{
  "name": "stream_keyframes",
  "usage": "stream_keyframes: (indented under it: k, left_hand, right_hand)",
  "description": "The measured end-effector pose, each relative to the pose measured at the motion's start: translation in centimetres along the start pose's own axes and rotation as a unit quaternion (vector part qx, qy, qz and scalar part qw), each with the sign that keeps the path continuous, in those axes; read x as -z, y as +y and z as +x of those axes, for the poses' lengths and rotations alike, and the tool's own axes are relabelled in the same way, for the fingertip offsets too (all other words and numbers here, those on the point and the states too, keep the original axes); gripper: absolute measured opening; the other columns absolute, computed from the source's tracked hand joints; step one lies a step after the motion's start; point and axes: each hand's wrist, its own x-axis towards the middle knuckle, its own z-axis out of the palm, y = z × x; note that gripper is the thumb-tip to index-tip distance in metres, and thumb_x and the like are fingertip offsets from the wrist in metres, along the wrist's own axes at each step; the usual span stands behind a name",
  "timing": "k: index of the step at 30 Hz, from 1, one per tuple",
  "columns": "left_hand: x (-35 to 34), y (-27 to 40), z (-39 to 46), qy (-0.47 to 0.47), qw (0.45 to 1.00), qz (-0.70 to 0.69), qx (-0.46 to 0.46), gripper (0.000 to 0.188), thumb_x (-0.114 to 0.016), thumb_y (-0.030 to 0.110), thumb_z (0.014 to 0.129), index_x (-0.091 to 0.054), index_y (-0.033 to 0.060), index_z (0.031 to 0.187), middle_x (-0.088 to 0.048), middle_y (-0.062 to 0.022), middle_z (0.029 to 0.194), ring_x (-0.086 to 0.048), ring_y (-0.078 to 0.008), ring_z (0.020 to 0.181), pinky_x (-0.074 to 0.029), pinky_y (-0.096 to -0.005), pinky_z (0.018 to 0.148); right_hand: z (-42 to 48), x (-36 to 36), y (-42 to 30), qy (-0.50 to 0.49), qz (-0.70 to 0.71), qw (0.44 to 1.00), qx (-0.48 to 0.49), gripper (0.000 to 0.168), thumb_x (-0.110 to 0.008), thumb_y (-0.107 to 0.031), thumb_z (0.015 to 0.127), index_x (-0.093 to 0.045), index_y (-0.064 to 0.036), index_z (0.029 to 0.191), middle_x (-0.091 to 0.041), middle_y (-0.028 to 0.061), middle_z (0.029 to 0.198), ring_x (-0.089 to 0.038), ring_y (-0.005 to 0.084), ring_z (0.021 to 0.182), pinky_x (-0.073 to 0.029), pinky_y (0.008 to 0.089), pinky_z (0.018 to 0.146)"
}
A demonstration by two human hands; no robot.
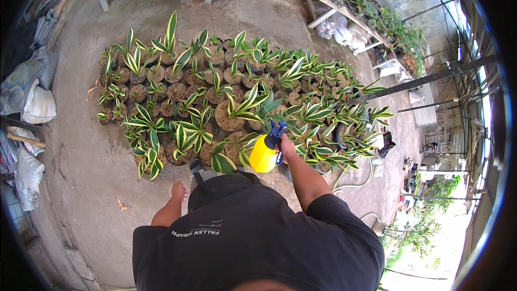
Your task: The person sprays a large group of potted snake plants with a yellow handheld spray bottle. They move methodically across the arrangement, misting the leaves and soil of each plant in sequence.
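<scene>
My right hand (287, 148) grips the blue handle of a yellow pump spray bottle (262, 155), held over the near edge of a block of potted plants. The blue nozzle tilts away from me. Snake plants (246, 107) with yellow-edged green leaves stand in dark round pots (229, 116) filled with brown soil, set close together in rows on the floor. My left hand (179, 190) hangs low beside my body, near the front left pots, with nothing seen in it; its fingers look loosely curled, partly turned from view.
White sacks (38, 103) lie along the left wall. A long table (343, 4) with potted plants runs across the back and right, with bags (343, 28) under it. A pale hose (357, 185) curves over the concrete floor (80, 169) at right. A dark beam (428, 77) crosses the right side.
</scene>
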Motion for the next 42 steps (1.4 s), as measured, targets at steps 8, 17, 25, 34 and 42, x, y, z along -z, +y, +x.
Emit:
stream_keyframes:
  k: [8, 17, 25, 34, 42]
  left_hand:
    - [1.1, -0.2, 0.1, -0.012, 1.0, -0.001, -0.006, 0.044, -0.029, 0.049, 0.085, -0.046, 0.01, 0.097, -0.046, -0.0071, 0.071, -0.042, -0.0194, 0.051, -0.033, -0.0338, 0.042]
    - [0.3, -5.9, 0.3, 0.052, 0.988, 0.109, -0.092, 0.047, -0.029, 0.042, 0.086, -0.056, 0.003, 0.087, -0.055, -0.015, 0.072, -0.053, -0.0309, 0.068, -0.041, -0.041, 0.061]
    - [-0.8, -9.2, 1.7, 0.062, 0.926, 0.299, -0.221, 0.05, -0.031, 0.038, 0.084, -0.055, -0.0055, 0.087, -0.057, -0.0279, 0.083, -0.053, -0.042, 0.086, -0.038, -0.0471, 0.075]
    - [-0.7, -5.6, -2.0, 0.096, 0.858, 0.413, -0.29, 0.033, -0.038, 0.028, 0.08, -0.053, -0.0025, 0.079, -0.057, -0.0246, 0.076, -0.054, -0.0396, 0.08, -0.039, -0.0463, 0.072]
    - [-1.2, -5.1, -4.2, 0.125, 0.913, 0.328, -0.21, 0.035, -0.034, 0.027, 0.081, -0.054, -0.0014, 0.082, -0.056, -0.0272, 0.083, -0.054, -0.0389, 0.081, -0.039, -0.0457, 0.073]
  right_hand:
    - [0.7, -0.5, -2.1, 0.004, 0.005, 1.0, 0.019, 0.04, -0.044, -0.036, 0.075, -0.048, 0.0, 0.058, -0.047, 0.0078, 0.05, -0.045, 0.018, 0.042, -0.039, 0.0309, 0.042]
    - [1.5, -0.2, -4.5, -0.007, -0.019, 0.999, 0.029, 0.037, -0.042, -0.037, 0.077, -0.045, -0.003, 0.062, -0.043, 0.0061, 0.05, -0.041, 0.0166, 0.041, -0.036, 0.0304, 0.04]
    - [2.6, -0.1, -5.5, -0.005, -0.038, 0.998, 0.053, 0.045, -0.041, -0.041, 0.077, -0.049, -0.001, 0.058, -0.048, 0.0076, 0.05, -0.046, 0.0176, 0.042, -0.041, 0.0308, 0.043]
    - [4.8, 0.6, -3.5, -0.025, -0.105, 0.993, 0.041, 0.046, -0.041, -0.041, 0.076, -0.05, 0.001, 0.057, -0.049, 0.0096, 0.051, -0.048, 0.0203, 0.044, -0.041, 0.0327, 0.045]
    - [5.2, 1.1, -0.9, -0.021, -0.108, 0.994, -0.003, 0.049, -0.042, -0.043, 0.076, -0.051, 0.001, 0.057, -0.05, 0.0106, 0.051, -0.049, 0.0211, 0.043, -0.041, 0.0324, 0.045]
